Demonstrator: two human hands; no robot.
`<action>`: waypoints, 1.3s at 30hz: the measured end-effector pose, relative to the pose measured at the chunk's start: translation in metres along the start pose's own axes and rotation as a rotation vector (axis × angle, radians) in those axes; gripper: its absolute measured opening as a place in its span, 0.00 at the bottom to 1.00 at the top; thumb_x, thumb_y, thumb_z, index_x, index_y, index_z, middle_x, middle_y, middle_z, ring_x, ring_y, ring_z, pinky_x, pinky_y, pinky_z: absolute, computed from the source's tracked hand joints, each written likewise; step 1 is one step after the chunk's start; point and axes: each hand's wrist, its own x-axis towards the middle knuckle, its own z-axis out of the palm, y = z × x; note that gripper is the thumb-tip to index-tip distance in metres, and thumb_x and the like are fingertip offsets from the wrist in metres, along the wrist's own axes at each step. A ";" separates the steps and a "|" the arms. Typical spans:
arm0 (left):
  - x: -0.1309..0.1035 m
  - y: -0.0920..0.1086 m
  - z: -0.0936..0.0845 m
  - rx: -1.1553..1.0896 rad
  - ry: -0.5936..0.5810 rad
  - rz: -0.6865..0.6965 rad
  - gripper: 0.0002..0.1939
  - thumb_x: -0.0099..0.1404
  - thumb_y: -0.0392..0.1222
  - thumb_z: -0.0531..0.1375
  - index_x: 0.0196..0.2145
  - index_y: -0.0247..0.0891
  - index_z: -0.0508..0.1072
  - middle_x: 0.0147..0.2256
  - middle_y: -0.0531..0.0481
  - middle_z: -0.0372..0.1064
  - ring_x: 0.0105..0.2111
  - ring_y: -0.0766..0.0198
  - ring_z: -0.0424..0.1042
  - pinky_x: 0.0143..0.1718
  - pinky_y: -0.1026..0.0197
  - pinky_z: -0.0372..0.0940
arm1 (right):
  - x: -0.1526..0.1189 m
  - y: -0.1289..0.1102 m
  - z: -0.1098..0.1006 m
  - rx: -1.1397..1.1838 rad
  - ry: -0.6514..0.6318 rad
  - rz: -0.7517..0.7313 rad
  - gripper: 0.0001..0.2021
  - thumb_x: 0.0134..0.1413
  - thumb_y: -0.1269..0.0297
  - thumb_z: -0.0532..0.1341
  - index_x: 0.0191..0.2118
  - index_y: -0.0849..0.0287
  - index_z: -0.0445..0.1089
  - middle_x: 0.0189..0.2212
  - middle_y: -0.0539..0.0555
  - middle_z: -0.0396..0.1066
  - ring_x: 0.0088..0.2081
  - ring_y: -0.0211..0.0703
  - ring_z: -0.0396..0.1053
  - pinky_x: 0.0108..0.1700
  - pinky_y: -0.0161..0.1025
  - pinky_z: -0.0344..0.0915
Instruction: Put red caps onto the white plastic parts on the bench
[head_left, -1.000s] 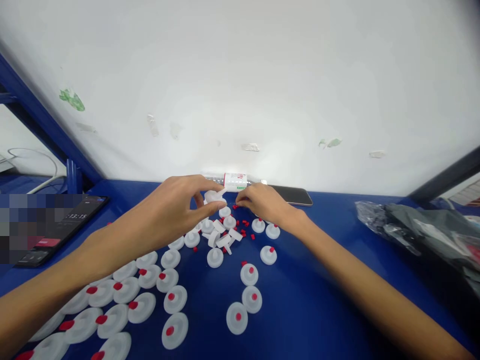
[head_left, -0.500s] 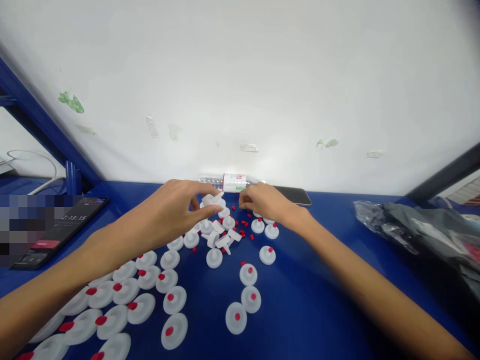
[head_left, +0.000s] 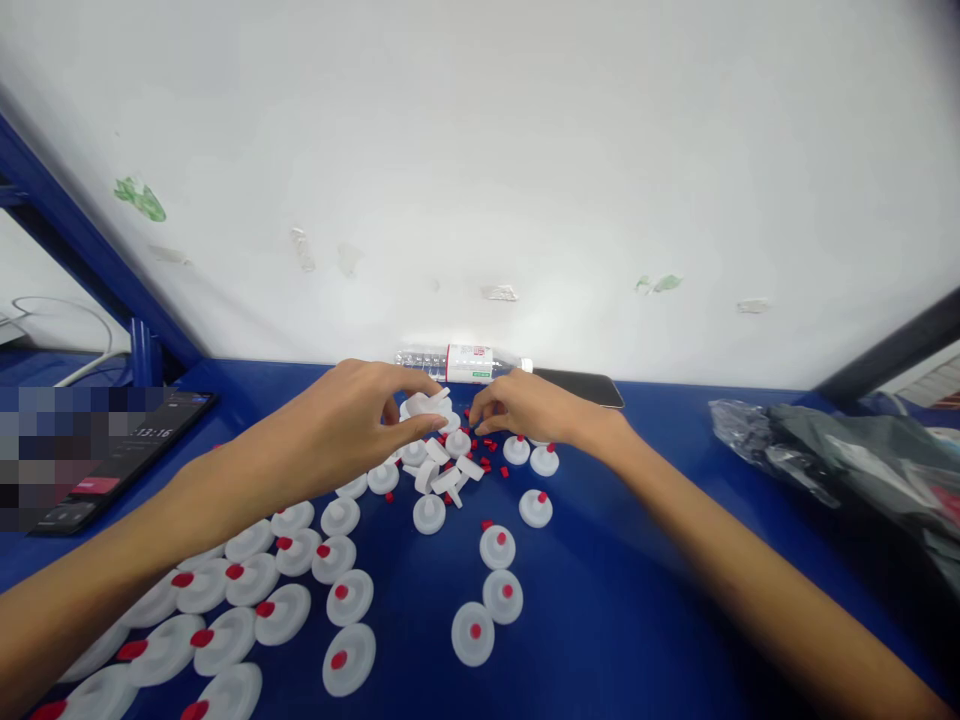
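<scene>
One white stemmed disc (head_left: 426, 403) between fingers (head_left: 412, 379) of the left hand (head_left: 360, 405)

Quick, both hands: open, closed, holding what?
Left hand: closed on a white plastic piece.
Right hand: curled near loose red caps; whether it holds one cannot be told.

Open tabletop (head_left: 615, 600) front right, discs (head_left: 355, 655) crowding left
</scene>
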 end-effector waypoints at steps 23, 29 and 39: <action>-0.001 0.001 -0.001 -0.021 -0.032 -0.030 0.27 0.65 0.65 0.58 0.51 0.46 0.80 0.30 0.51 0.79 0.30 0.56 0.76 0.33 0.56 0.66 | 0.004 -0.003 0.008 -0.091 0.011 0.046 0.02 0.59 0.68 0.68 0.35 0.58 0.79 0.30 0.51 0.79 0.31 0.40 0.72 0.30 0.35 0.55; -0.001 0.002 -0.001 -0.020 -0.035 -0.034 0.28 0.65 0.65 0.58 0.51 0.45 0.80 0.29 0.51 0.78 0.29 0.56 0.76 0.33 0.56 0.66 | 0.005 -0.001 0.007 -0.056 0.015 0.006 0.07 0.57 0.70 0.68 0.41 0.54 0.79 0.32 0.49 0.80 0.32 0.39 0.73 0.33 0.36 0.57; -0.001 0.001 -0.001 0.001 -0.022 -0.004 0.24 0.64 0.61 0.61 0.52 0.49 0.79 0.29 0.51 0.78 0.27 0.57 0.75 0.30 0.57 0.64 | -0.004 -0.013 -0.009 0.281 0.096 -0.013 0.06 0.61 0.71 0.63 0.40 0.59 0.78 0.34 0.53 0.81 0.35 0.41 0.78 0.37 0.36 0.68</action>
